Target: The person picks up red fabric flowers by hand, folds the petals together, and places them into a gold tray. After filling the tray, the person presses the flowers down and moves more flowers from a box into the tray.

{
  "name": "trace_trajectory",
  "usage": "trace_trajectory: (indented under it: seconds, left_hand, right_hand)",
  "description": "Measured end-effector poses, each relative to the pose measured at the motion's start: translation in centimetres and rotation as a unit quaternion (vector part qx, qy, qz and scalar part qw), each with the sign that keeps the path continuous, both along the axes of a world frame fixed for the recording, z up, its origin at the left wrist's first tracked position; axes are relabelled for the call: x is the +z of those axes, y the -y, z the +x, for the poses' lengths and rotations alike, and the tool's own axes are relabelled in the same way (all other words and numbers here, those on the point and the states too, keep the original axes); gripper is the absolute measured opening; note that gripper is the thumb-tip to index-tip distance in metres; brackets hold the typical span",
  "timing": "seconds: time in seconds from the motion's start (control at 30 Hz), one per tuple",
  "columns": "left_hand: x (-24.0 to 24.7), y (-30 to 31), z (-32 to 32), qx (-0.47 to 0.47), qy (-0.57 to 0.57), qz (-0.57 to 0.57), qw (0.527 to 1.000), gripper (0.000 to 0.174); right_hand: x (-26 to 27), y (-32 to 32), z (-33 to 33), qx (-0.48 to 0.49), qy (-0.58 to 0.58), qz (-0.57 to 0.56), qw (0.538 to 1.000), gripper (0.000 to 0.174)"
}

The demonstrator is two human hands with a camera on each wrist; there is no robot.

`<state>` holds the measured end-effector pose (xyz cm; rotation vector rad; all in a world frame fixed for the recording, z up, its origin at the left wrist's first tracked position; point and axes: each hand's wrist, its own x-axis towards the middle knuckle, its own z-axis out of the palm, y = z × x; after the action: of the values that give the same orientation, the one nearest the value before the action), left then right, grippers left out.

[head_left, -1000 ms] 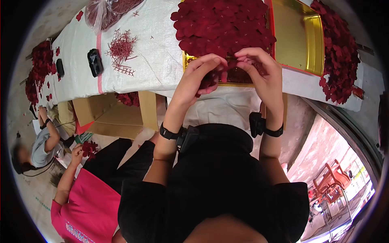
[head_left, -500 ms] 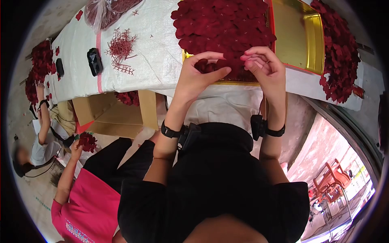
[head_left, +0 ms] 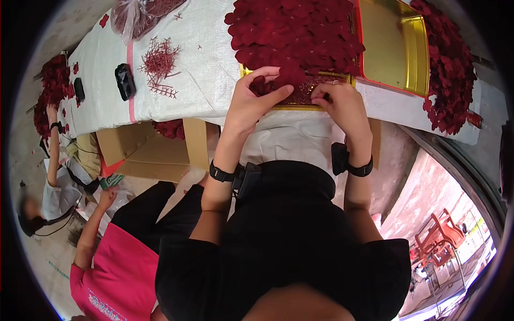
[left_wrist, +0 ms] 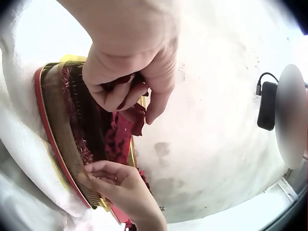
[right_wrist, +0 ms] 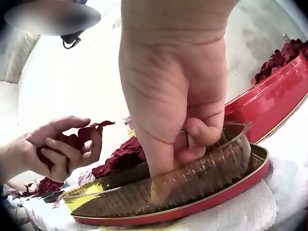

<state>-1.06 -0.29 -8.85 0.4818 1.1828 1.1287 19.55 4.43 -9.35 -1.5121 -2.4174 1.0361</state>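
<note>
Dark red petal pieces are gripped in my left hand [head_left: 252, 101], one sticking out past its thumb and index finger; the same hand [left_wrist: 137, 77] hangs over the gold-lined tin in the left wrist view. My right hand [head_left: 345, 104] reaches into the tin's front part, where small thin red stems [head_left: 304, 92] lie; in the right wrist view its fingertips are behind the clear plastic tray wall [right_wrist: 211, 171]. Whether they pinch a stem is hidden. A thick layer of red petals [head_left: 292, 37] covers the tin's far part.
An empty gold tin [head_left: 388, 48] stands at the right, beside a petal heap [head_left: 450, 75]. Loose red stems [head_left: 159, 61], a black device [head_left: 125, 82] and a plastic bag [head_left: 140, 18] lie left. Two other people sit at the left; a cardboard box [head_left: 155, 152] is below the table edge.
My right hand has moved down into the tin, away from the left hand. My left hand has shifted slightly left. The neighbour's hand no longer shows red petals.
</note>
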Motion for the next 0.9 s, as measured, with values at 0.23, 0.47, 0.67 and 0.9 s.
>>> trace_trajectory:
  seconds: [0.23,0.47,0.67,0.9]
  left_hand:
    - [0.0,-0.3,-0.3,-0.008,0.075,-0.045,0.996,0.020]
    - [-0.1,-0.5,0.0,0.033,0.027,-0.042,0.998,0.019]
    - [-0.7,0.0,-0.3,0.030,0.073,-0.056,0.995,0.020]
    - [-1.1,0.3,0.2,0.000,0.038,-0.036,0.999,0.018]
  right_hand:
    - [-0.3,-0.1,0.2,0.007,-0.044,-0.001,0.999,0.010]
    - [-0.6,-0.1,0.2,-0.052,-0.152,-0.061,0.985,0.014]
    - [-0.3,-0.3,-0.2,-0.156,-0.274,-0.206,0.926,0.016]
    - [0.4,0.2,-0.6,-0.213,-0.498,-0.270,0.796,0.020]
